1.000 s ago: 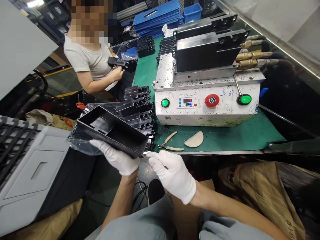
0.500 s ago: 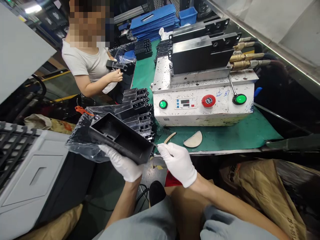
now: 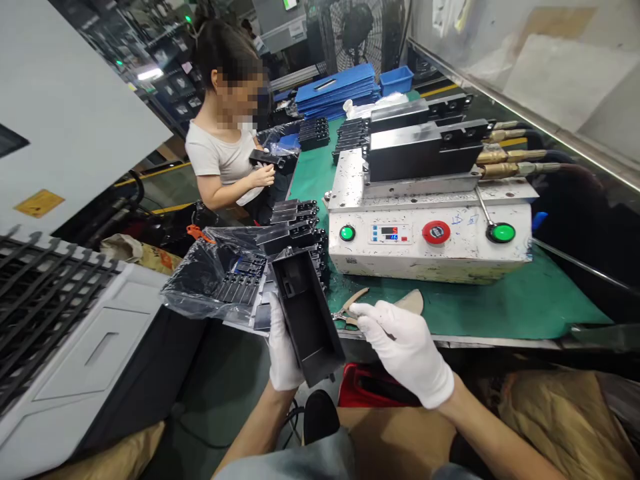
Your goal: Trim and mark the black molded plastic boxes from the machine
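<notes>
My left hand, in a white glove, grips a long black plastic box by its left wall. The box is open towards me and stands almost on end, just in front of the table edge. My gloved right hand is to its right with the fingers curled together. Its fingertips reach the small cutters with beige handles that lie on the green mat. What the fingers hold is hidden from me.
A white machine with green buttons and a red stop button stands on the mat. Stacked black parts and a plastic bag of parts lie to its left. A grey crate sits at left. A co-worker handles a black part behind.
My left hand has turned the black box from lying flat to standing nearly on end. My right hand has moved right to the cutters. My head has lifted, showing more of the room.
</notes>
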`<state>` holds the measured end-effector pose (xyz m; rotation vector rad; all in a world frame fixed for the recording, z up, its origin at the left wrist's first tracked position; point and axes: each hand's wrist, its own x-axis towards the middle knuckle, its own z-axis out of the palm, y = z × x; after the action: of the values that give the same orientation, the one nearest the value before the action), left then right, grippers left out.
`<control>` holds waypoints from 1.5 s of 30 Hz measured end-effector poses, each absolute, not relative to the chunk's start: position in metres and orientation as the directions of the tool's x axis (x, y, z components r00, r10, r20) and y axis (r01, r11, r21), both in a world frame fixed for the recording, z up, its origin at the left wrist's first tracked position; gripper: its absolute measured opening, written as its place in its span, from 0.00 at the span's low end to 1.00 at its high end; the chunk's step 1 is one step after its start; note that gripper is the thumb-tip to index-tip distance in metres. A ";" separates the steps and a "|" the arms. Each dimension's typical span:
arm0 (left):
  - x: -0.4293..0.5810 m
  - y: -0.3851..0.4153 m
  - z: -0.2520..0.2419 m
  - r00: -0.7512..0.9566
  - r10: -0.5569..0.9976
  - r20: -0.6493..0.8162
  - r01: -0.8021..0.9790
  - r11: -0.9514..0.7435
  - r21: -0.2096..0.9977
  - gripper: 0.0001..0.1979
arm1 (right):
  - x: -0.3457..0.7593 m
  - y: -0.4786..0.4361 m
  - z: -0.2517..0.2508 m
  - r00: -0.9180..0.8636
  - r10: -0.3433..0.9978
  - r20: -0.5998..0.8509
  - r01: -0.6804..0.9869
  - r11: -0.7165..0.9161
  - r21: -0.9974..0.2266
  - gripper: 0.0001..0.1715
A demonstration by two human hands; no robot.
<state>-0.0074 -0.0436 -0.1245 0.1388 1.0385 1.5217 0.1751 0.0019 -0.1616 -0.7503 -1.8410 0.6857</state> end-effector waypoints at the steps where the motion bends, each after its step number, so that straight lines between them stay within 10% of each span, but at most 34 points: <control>1: -0.005 -0.044 -0.120 -0.188 0.854 -0.485 -0.768 0.180 0.614 0.30 | 0.180 0.005 -0.153 -0.376 0.698 0.609 0.199 0.703 -0.683 0.14; 8: -0.003 -0.045 -0.116 -0.021 0.877 -0.481 -0.805 0.271 0.529 0.28 | 0.199 0.003 -0.128 -0.699 0.505 0.507 0.269 0.842 -0.468 0.19; 27: 0.009 -0.041 -0.117 -0.115 0.883 -0.454 -0.722 0.240 0.649 0.29 | 0.205 -0.009 -0.143 -0.681 0.544 0.490 0.333 0.826 -0.455 0.20; 40: 0.018 -0.063 -0.141 0.255 0.656 -0.710 -0.798 0.558 0.228 0.30 | 0.220 0.048 -0.150 -0.484 0.676 0.556 0.550 0.729 -0.408 0.20; 45: 0.019 -0.074 -0.154 0.228 0.712 -0.664 -0.713 0.587 0.384 0.29 | 0.222 0.043 -0.139 -0.223 0.814 0.537 0.598 0.549 -0.583 0.21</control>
<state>0.0195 -0.0737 -0.1538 -0.0015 0.9144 0.9812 0.2221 0.0433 -0.1390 -1.1449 -1.9311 0.3178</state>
